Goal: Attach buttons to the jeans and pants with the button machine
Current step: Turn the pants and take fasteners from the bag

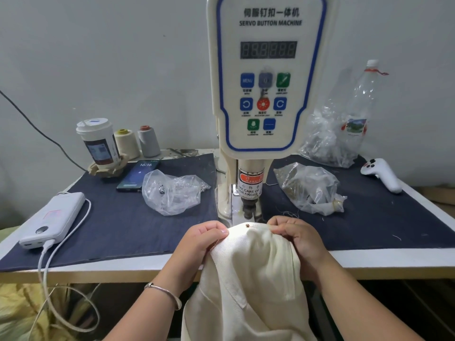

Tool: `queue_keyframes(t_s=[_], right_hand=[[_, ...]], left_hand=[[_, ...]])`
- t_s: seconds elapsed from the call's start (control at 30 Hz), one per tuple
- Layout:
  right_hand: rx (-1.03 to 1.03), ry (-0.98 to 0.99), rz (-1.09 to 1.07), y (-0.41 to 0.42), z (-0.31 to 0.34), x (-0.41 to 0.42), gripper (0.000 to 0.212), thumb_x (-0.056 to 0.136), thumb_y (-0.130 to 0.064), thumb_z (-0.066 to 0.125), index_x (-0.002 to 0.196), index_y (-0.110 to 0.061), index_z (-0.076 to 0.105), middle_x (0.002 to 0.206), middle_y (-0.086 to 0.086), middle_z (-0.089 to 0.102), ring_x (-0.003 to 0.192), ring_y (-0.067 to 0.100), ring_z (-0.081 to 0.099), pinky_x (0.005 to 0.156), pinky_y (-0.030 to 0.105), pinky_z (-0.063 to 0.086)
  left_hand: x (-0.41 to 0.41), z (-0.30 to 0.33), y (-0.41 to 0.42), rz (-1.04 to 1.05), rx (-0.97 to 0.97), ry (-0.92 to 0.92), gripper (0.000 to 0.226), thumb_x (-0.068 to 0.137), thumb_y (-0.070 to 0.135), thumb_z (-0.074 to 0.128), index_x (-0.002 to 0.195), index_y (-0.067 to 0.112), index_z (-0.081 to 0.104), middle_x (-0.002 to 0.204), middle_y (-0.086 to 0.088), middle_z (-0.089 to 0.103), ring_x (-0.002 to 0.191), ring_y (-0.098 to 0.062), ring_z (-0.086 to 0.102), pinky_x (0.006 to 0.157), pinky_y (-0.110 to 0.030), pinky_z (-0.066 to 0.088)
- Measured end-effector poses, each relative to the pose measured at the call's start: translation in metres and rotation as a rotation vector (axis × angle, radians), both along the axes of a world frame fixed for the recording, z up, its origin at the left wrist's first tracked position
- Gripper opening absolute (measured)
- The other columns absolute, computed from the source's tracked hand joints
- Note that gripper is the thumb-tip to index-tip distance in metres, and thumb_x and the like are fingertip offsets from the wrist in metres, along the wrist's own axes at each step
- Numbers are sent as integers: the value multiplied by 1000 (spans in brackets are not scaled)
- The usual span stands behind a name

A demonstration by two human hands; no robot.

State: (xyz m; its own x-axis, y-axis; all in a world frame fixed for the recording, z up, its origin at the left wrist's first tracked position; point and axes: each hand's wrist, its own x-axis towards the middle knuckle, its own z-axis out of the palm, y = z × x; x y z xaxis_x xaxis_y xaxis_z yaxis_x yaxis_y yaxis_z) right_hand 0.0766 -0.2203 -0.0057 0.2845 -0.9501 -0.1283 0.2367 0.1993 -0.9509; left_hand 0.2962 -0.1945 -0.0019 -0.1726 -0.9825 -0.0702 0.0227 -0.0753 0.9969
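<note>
Pale grey wall is backing a white table (384, 263) covered with dark denim cloth (123, 222), where the cream servo button machine (267, 77) is standing at the centre. Both hands are pinching the top edge of the cream pants (248, 274), which are hanging over the table's front edge just below the machine's punch head (249, 210). The left hand (197, 242) is gripping the fabric with curled fingers, and the right hand (299, 236) is doing the same on the other side. A small brown spot (247, 225) is showing on the fabric between them. 3 clear plastic bags (172, 193) are lying around the machine, while 2 thread cones (138, 142), a cup (98, 143), a phone (138, 174) and a power bank (54, 219) are sitting at the left.
</note>
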Motion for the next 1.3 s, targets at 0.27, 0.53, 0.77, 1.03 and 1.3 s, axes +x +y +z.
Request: queue_keyframes(t_s=[0.27, 0.53, 0.77, 1.03, 1.3], right_hand=[[-170, -10, 47, 51, 29, -10, 15, 67, -12, 64, 66, -2, 54, 61, 9, 42, 54, 16, 39, 50, 24, 32], [-345, -106, 205, 102, 86, -10, 11, 69, -15, 59, 64, -7, 54, 68, 13, 37, 61, 24, 32, 57, 38, 18], [-422, -148, 223, 118, 125, 12, 12, 72, -15, 59, 72, -4, 55, 71, 13, 49, 64, 25, 45, 56, 29, 37], [-389, -263, 208, 143, 163, 72, 15, 87, -9, 53, 74, -10, 60, 66, 6, 54, 58, 19, 52, 56, 27, 46], [-674, 289, -83, 170, 198, 29, 70, 76, -56, 67, 135, -22, 47, 129, -4, 54, 118, 7, 52, 92, 23, 45]], left_hand=[[2, 32, 49, -87, -248, -114, 15, 76, 29, 64, 64, 19, 61, 63, 6, 49, 61, -7, 39, 57, -13, 34], [11, 52, 115, -131, -319, -158, 34, 87, 45, 63, 110, 20, 69, 109, 5, 67, 95, -18, 60, 87, -27, 44], [10, 25, 164, 58, -15, -228, 140, 39, 84, 78, 153, 49, 6, 150, 21, 40, 137, 5, 39, 104, -23, 37], [-57, 45, 188, 145, -67, -20, 67, 54, 37, 84, 118, 27, 66, 111, 4, 75, 108, -14, 69, 90, -31, 57], [-26, 102, 192, 549, -170, 215, 22, 80, -2, 71, 73, 18, 79, 79, -6, 77, 72, -20, 75, 54, -25, 57]])
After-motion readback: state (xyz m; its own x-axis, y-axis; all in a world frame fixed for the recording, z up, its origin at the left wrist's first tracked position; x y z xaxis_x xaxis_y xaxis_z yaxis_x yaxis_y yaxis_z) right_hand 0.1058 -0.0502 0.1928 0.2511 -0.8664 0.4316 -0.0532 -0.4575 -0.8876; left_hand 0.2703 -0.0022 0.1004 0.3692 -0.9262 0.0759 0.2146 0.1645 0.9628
